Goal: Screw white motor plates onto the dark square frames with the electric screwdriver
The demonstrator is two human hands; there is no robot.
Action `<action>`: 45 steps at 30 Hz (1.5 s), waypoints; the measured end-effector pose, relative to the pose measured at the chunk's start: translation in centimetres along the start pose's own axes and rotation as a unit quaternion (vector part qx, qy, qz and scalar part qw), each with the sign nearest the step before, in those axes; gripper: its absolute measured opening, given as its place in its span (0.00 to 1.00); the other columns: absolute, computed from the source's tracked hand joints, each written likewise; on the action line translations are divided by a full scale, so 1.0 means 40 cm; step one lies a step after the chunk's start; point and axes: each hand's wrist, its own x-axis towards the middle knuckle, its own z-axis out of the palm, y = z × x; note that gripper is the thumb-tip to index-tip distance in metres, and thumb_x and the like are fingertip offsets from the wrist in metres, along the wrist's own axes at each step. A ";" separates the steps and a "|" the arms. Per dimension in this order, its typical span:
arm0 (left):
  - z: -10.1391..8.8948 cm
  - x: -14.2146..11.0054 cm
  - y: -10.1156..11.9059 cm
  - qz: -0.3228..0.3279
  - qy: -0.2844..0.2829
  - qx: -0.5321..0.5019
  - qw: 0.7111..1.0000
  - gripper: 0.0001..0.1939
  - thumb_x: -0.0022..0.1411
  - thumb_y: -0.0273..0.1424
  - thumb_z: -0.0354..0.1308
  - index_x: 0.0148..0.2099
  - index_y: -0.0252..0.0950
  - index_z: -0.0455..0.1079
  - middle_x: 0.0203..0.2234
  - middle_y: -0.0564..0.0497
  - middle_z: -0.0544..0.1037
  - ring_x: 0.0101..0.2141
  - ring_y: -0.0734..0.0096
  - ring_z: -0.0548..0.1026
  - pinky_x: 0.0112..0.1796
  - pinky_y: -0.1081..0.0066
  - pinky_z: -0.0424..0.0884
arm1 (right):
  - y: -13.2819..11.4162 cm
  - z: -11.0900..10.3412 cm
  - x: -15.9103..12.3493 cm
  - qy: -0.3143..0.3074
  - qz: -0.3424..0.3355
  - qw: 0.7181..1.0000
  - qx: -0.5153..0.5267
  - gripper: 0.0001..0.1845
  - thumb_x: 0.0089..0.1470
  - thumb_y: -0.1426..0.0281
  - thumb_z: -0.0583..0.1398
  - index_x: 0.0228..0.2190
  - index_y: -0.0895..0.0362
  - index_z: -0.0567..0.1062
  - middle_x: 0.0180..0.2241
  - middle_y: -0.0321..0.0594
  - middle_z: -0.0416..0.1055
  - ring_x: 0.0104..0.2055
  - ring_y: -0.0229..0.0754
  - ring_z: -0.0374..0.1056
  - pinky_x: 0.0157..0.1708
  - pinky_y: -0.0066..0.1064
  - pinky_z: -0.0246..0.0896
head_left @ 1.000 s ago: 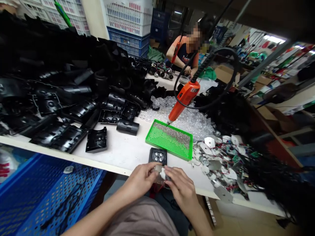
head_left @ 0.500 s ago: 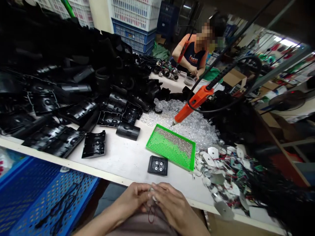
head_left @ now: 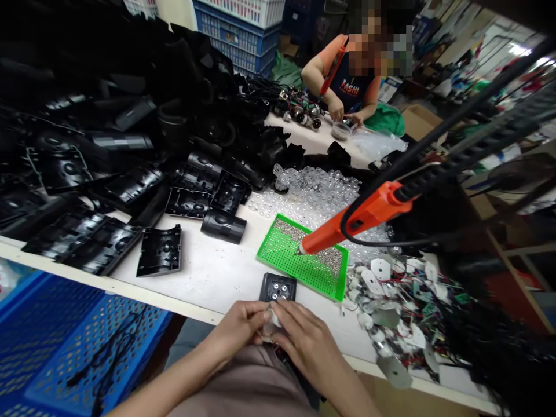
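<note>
The left hand (head_left: 237,328) and right hand (head_left: 310,336) hold a small pale part (head_left: 271,326) between their curled fingers, at the near edge of the bench (head_left: 212,269). A black square piece (head_left: 278,285) lies just beyond them. Farther right, an orange power driver (head_left: 351,223) hangs over a green tray (head_left: 278,255).
</note>
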 end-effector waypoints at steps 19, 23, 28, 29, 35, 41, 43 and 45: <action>-0.086 0.079 -0.036 0.286 0.146 0.506 0.801 0.35 0.57 0.36 0.65 0.64 0.40 0.58 0.55 0.44 0.71 0.55 0.54 0.66 0.55 0.52 0.60 | 0.091 -0.003 0.107 -0.017 -0.034 0.996 -0.080 0.24 0.59 0.72 0.56 0.56 0.59 0.65 0.52 0.50 0.72 0.50 0.55 0.67 0.47 0.50 0.67; -0.082 0.076 -0.027 0.277 0.149 0.503 0.805 0.34 0.56 0.36 0.65 0.63 0.39 0.59 0.54 0.44 0.73 0.54 0.54 0.67 0.54 0.53 0.60 | 0.081 0.001 0.113 -0.023 -0.026 0.998 -0.058 0.25 0.58 0.75 0.54 0.57 0.58 0.65 0.53 0.49 0.70 0.51 0.53 0.66 0.48 0.49 0.67; -0.081 0.073 -0.022 0.267 0.147 0.495 0.814 0.33 0.56 0.36 0.66 0.62 0.38 0.60 0.53 0.44 0.73 0.54 0.54 0.67 0.53 0.54 0.61 | 0.105 0.007 0.107 -0.033 -0.056 0.997 0.044 0.24 0.61 0.75 0.53 0.58 0.58 0.64 0.56 0.48 0.68 0.55 0.48 0.63 0.53 0.44 0.66; -0.081 0.073 -0.023 0.267 0.146 0.494 0.814 0.33 0.56 0.36 0.65 0.62 0.39 0.60 0.53 0.44 0.73 0.54 0.54 0.66 0.53 0.54 0.60 | 0.111 0.010 0.105 -0.028 -0.060 0.996 0.061 0.24 0.61 0.75 0.53 0.59 0.58 0.64 0.56 0.48 0.68 0.56 0.48 0.63 0.54 0.45 0.66; -0.069 0.074 -0.019 0.307 0.138 0.488 0.806 0.35 0.59 0.38 0.61 0.65 0.41 0.54 0.58 0.42 0.67 0.57 0.52 0.64 0.55 0.52 0.58 | 0.131 0.036 0.097 0.013 -0.059 0.992 0.110 0.26 0.61 0.73 0.54 0.60 0.55 0.62 0.57 0.49 0.67 0.58 0.48 0.64 0.55 0.47 0.64; -0.057 0.096 -0.004 0.341 0.130 0.498 0.786 0.33 0.59 0.41 0.62 0.64 0.39 0.58 0.54 0.41 0.70 0.55 0.53 0.66 0.53 0.54 0.60 | 0.131 0.045 0.080 0.030 -0.042 0.996 0.075 0.28 0.62 0.73 0.51 0.63 0.57 0.56 0.60 0.51 0.63 0.61 0.47 0.61 0.57 0.48 0.61; -0.056 0.100 -0.001 0.340 0.129 0.502 0.785 0.34 0.59 0.41 0.62 0.64 0.39 0.58 0.53 0.41 0.70 0.54 0.53 0.66 0.53 0.54 0.60 | 0.123 0.050 0.074 0.055 -0.023 0.995 0.076 0.28 0.62 0.73 0.51 0.62 0.57 0.56 0.59 0.51 0.65 0.60 0.47 0.63 0.56 0.46 0.63; -0.055 0.099 0.004 0.339 0.129 0.507 0.782 0.32 0.59 0.40 0.62 0.63 0.40 0.59 0.52 0.42 0.70 0.54 0.52 0.66 0.53 0.53 0.60 | 0.115 0.058 0.069 0.083 0.012 0.993 0.085 0.25 0.62 0.72 0.52 0.60 0.56 0.60 0.55 0.51 0.68 0.57 0.47 0.66 0.53 0.45 0.66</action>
